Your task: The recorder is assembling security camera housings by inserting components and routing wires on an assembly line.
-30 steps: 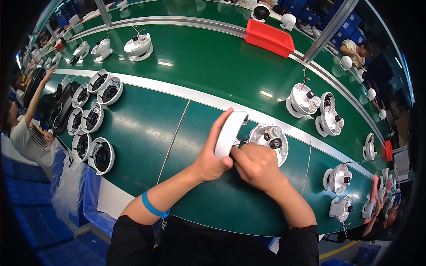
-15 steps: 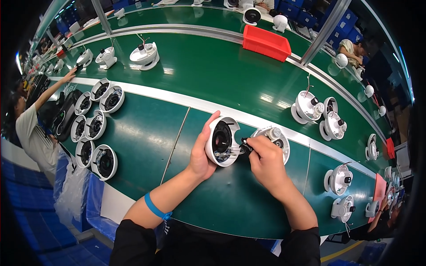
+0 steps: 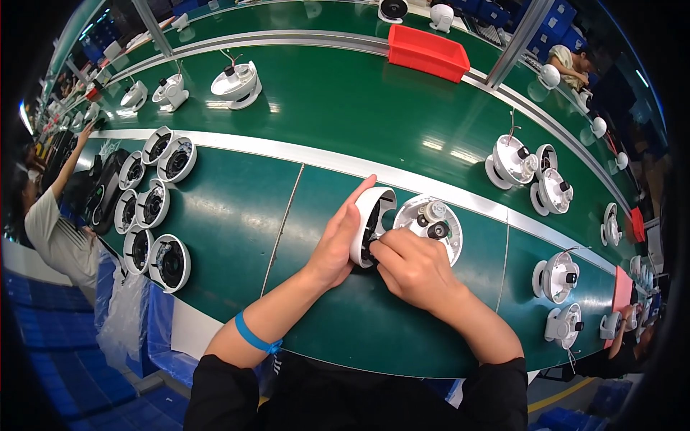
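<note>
My left hand [image 3: 333,248] grips a round white camera housing [image 3: 364,215] from its left side, standing it on edge with the dark inside turned to the right. The fingers of my right hand [image 3: 418,269] are pinched together at the lower part of the housing's opening. Whatever they hold is hidden behind the fingers and the rim. Just behind my right hand, a white camera half [image 3: 451,224] lies on the green bench with its round inner parts showing; my hand covers its lower left.
Several open camera housings [image 3: 169,263] stand clustered on the bench at left. More white camera halves [image 3: 557,277] sit at right and on the green belt [image 3: 345,108] beyond a pale metal strip. A red bin [image 3: 428,52] stands at the back. A co-worker [image 3: 61,223] reaches across at far left.
My right hand has moved left, bringing a small black part with white wires to the housing, where it is now hidden. The housing has turned more edge-on, and more of the camera half behind shows.
</note>
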A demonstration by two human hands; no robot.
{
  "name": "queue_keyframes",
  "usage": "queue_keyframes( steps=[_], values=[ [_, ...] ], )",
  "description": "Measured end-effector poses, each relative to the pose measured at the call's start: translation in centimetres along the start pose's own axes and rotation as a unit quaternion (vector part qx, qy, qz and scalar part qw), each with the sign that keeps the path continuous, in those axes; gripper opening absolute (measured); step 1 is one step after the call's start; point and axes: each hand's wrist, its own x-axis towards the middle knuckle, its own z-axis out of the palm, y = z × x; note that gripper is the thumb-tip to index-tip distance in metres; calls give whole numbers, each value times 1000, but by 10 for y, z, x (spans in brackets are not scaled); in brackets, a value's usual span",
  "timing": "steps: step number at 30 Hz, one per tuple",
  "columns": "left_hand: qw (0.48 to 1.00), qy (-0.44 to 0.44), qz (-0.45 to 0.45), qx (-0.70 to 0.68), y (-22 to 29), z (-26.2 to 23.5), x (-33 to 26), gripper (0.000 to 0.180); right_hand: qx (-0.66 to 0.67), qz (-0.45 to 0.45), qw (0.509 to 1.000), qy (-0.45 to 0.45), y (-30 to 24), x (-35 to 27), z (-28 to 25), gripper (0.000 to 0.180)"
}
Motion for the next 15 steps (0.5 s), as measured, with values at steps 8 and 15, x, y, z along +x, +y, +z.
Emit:
queue_keyframes(
  steps=[8, 15],
  values=[
    [999, 17, -28, 40, 8, -11, 2, 71, -87, -86, 992, -42, 0, 5, 10, 16],
    [995, -1, -18, 100, 7, -16, 2, 69, -52, -69, 992, -89, 1, 7, 9, 12]
  ],
)
